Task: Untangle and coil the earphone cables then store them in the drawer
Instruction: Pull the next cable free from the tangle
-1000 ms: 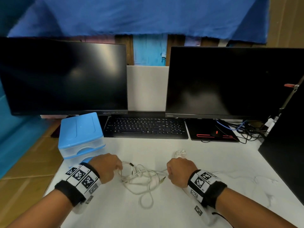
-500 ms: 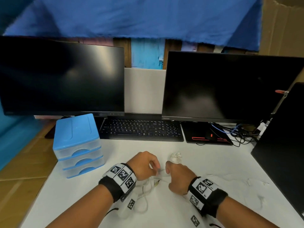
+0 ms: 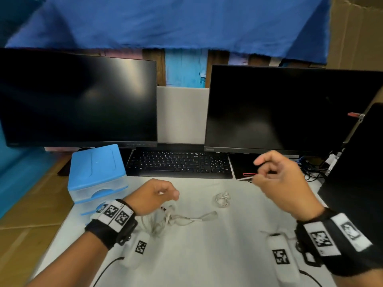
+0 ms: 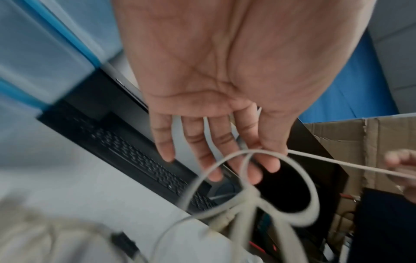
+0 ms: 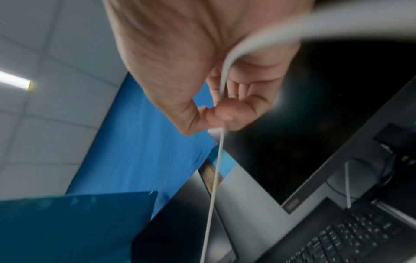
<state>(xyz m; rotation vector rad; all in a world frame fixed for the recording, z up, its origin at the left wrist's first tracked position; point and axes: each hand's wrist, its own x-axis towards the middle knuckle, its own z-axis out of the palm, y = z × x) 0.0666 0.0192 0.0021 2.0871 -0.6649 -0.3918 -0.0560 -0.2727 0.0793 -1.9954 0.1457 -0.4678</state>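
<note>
A tangled white earphone cable (image 3: 165, 219) lies on the white table (image 3: 196, 262) beneath my left hand (image 3: 172, 193). In the left wrist view strands of the cable (image 4: 311, 186) run between that hand's (image 4: 258, 160) fingers, and its fingertips pinch one. From there a taut strand leads to my right hand (image 3: 254, 177), which is raised over the table's back right. Its thumb and forefinger (image 5: 216, 122) pinch the strand (image 5: 216, 169). A second, coiled white earphone (image 3: 222, 200) lies between the hands. The blue drawer unit (image 3: 97, 168) stands at the left with its drawers closed.
A black keyboard (image 3: 180, 163) and two dark monitors (image 3: 78, 100) (image 3: 290, 110) line the back. A black mouse pad (image 3: 241, 168) and loose wires sit behind the right hand. A black panel (image 3: 356, 172) stands at the right edge.
The hands were close together over the tangle. My right hand has since lifted and moved right and back, drawing a strand out. My left hand has stayed at the tangle.
</note>
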